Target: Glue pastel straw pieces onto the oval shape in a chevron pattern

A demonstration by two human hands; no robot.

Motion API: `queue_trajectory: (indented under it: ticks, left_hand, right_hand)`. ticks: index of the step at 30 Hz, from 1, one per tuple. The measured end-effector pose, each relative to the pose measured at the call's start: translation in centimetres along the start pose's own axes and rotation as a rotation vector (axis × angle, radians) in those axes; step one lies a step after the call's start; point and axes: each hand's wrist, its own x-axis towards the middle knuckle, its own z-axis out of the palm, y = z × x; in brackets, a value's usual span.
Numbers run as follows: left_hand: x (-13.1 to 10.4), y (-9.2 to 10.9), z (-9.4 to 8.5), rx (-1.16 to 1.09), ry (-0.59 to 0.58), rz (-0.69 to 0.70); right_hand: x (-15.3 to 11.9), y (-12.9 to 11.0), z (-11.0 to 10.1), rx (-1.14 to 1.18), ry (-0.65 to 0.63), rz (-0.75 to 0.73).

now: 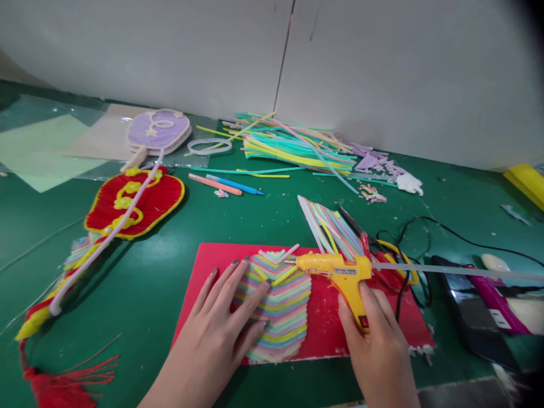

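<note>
My right hand (374, 334) grips the handle of a yellow hot glue gun (335, 264), a long glue stick (450, 270) running out of its back. The metal nozzle points left, close over the top of a panel of pastel pipe cleaners (276, 317) laid in V-shaped stripes. Fingers spread, my left hand (221, 323) lies flat across the panel's left side and the red board (327, 334) beneath it. Near the nozzle, a pale pink pipe cleaner (280, 258) bent into a V sticks out past the panel's upper edge.
Behind lie bundled pipe cleaners (297, 150), two markers (233, 184) and clippings (374, 194). A striped piece (329, 226) and scissors (351, 218) sit beyond the board. Left are a red fan (165, 195) and a purple fan (148, 136). A black cord (459, 226) crosses the right.
</note>
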Motion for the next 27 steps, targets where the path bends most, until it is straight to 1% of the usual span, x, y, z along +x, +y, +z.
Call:
queue_trajectory:
  ticks: [10, 19, 24, 27]
  left_hand:
    - [-0.1, 0.0, -0.1, 0.012, 0.018, 0.014]
    - [-0.1, 0.0, -0.1, 0.006, 0.010, 0.010]
    - [-0.2, -0.1, -0.1, 0.007, 0.013, 0.011]
    - [-0.1, -0.1, 0.0, 0.002, 0.014, 0.013]
  right_hand:
    - [-0.1, 0.4, 0.2, 0.005, -0.005, 0.011]
    - [0.0, 0.6, 0.3, 0.003, -0.010, 0.035]
    - [0.2, 0.3, 0.1, 0.003, -0.050, 0.100]
    - [1.3, 1.0, -0.4, -0.046, -0.038, 0.146]
